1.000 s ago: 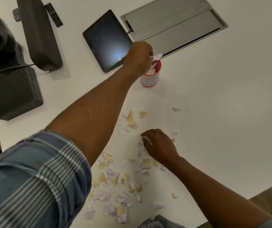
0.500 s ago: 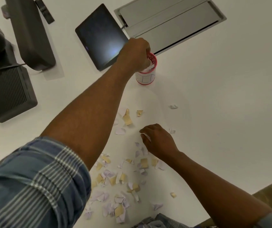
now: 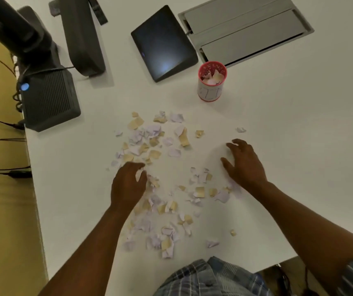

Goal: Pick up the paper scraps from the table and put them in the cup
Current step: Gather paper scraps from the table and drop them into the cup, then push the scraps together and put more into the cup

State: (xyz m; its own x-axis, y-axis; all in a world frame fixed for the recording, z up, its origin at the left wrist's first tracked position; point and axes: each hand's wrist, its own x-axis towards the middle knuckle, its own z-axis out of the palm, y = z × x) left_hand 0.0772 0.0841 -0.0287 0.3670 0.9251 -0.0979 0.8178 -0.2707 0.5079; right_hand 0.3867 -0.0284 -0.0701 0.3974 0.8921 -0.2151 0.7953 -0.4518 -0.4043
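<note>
Since the earlier frame the left hand (image 3: 128,186) has come back from the cup (image 3: 212,82) to the table (image 3: 299,146), so one load is delivered and the next pick begins. Nearest to the person, many scraps (image 3: 160,210) lie between the two forearms, white and tan pieces mixed. Left hand is low over this pile, fingers curled down; a pale piece shows at its fingertips (image 3: 142,167), and it seems to pinch it, though I cannot be sure. Right hand (image 3: 246,165) is beside the pile on the right, fingers spread and a little bent, holding nothing that I can see; its heel touches a few scraps. Farther away a second cluster (image 3: 149,137) lies well apart from the cup, and one lone scrap (image 3: 241,129) lies beyond the right hand. At the far side the cup stands upright, with paper already inside, near a dark tablet (image 3: 162,41). Most of the work, I judge, is not yet done.
</note>
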